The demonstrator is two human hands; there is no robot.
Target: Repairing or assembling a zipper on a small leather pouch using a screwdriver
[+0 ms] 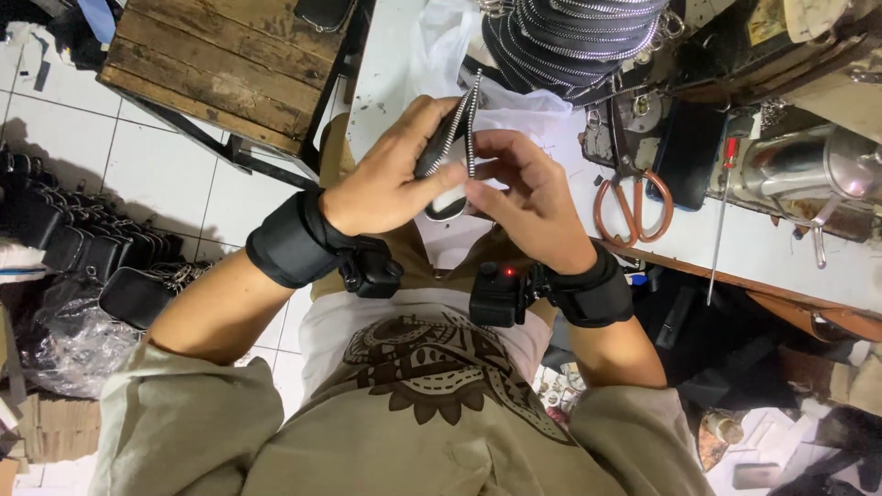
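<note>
I hold a black zipper strip [453, 124] over the white table [386, 73]: left hand [386, 179] clamps it, right hand [528, 197] pinches its metal teeth. Judged step: fitting the slider; next needs precise alignment.

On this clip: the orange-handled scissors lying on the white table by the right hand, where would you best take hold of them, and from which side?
Take the scissors by the two orange handle loops, which lie flat and open toward the table's near edge. Come from above on that near side. The blades seem to point away toward the clutter at the back and are partly hidden. Both the left hand and right hand currently hold a zipper piece.
</note>
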